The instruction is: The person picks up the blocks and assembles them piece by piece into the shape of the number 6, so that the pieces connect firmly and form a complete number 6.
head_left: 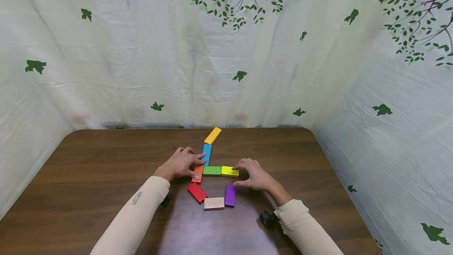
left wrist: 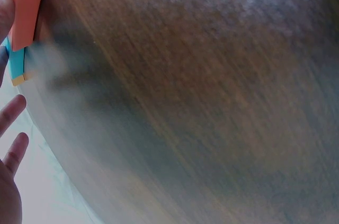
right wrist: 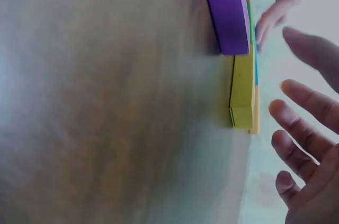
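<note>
Wooden blocks form a figure like a 6 or small loop in the head view. My left hand (head_left: 181,163) lies over its left side, the thumb on the orange block (head_left: 197,173) and fingertips at the blue block (head_left: 207,154). Near the yellow block (head_left: 230,171), my right hand (head_left: 255,174) hovers with fingers spread and grips nothing; the right wrist view shows the fingers apart from that block. A green block (head_left: 212,171) joins orange to yellow. Below lie a red block (head_left: 197,193), a pale pink block (head_left: 214,203) and a purple block (head_left: 230,196).
An amber block (head_left: 213,135) tops the figure, slanting to the right near the far edge of the brown wooden table (head_left: 106,156). A white curtain (head_left: 159,58) with green leaf prints stands behind and beside the table.
</note>
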`<state>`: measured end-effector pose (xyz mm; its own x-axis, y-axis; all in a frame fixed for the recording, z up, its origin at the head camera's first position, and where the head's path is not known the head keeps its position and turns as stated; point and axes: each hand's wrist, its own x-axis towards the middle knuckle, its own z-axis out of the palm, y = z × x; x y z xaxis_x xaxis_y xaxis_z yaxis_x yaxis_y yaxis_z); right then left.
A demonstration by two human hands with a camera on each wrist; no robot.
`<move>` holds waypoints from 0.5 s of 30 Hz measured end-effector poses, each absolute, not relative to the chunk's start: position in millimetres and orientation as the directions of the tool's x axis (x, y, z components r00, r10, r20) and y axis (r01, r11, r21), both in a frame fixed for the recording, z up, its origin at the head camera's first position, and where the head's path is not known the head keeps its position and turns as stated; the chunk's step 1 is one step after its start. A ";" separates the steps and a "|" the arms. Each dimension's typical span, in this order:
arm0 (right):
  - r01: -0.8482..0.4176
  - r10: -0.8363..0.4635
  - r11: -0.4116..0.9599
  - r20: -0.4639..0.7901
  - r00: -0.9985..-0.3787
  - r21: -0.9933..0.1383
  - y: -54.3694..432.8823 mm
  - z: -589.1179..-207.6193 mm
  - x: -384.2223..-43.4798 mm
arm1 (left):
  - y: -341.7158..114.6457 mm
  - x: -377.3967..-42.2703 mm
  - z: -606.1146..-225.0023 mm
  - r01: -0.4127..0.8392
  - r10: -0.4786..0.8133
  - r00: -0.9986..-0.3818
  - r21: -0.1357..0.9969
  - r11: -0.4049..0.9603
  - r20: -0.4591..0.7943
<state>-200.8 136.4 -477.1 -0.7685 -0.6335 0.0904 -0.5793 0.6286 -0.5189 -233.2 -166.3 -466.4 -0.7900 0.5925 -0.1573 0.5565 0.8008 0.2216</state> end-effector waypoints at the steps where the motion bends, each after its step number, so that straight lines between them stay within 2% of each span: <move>1: -0.577 -0.631 0.633 0.088 -0.771 -0.516 136.4 -477.0 -203.6 | -166.4 -233.2 -466.6 0.556 0.593 -0.790 0.223 0.801 -0.158; 15: -0.588 -0.675 0.626 0.021 -0.737 -0.513 129.3 -477.7 -229.8 | -166.9 -234.7 -467.8 0.552 0.590 -0.790 0.225 0.803 -0.168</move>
<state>-229.8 129.3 -477.7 -0.7374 -0.6752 0.0207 -0.5876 0.6260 -0.5127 -234.7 -166.9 -467.8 -0.7897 0.5901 -0.1677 0.5520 0.8028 0.2255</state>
